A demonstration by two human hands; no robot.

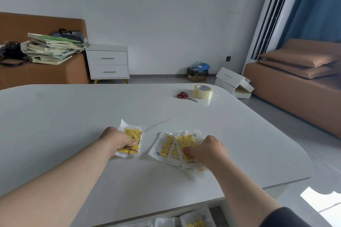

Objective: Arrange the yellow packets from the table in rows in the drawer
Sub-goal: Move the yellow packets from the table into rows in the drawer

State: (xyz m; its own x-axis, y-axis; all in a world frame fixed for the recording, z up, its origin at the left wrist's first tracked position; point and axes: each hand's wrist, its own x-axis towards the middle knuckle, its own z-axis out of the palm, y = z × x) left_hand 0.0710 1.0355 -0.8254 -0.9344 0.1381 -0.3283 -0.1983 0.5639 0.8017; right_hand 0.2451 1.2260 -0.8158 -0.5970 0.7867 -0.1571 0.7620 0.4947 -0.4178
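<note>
Left fingers (127, 143): curled, thumb on top, clamped on a small bunch of packets.
Left hand (117, 139): one, knuckles up, resting low on the table, left of centre.
Held bunch (133, 139): one yellow star-printed face shows in a clear wrapper, with a second wrapper edge behind it; the full count cannot be told.
Right fingers (187, 151): curled and bunched together, pinching the top of a loose pile.
Right hand (209, 150): one, knuckles up, just right of the left hand but apart from it.
Loose pile (170, 146): at least three yellow packets, overlapping and fanned, lying on the table; more wrappers beneath cannot be counted.
Table (73, 116): one, white, rounded corners.
Drawer (212, 215): one, open below the table's near edge.
Drawer packets (195, 222): three partly visible, side by side; one shows yellow.
Scissors (185, 96): one pair, red handles, at the table's far right.
Tape roll (203, 91): one, clear, just beside the scissors.
Nightstand (108, 62): one, white, two drawers, against the far wall.
Books (51, 49): one untidy stack on a brown sofa, left.
</note>
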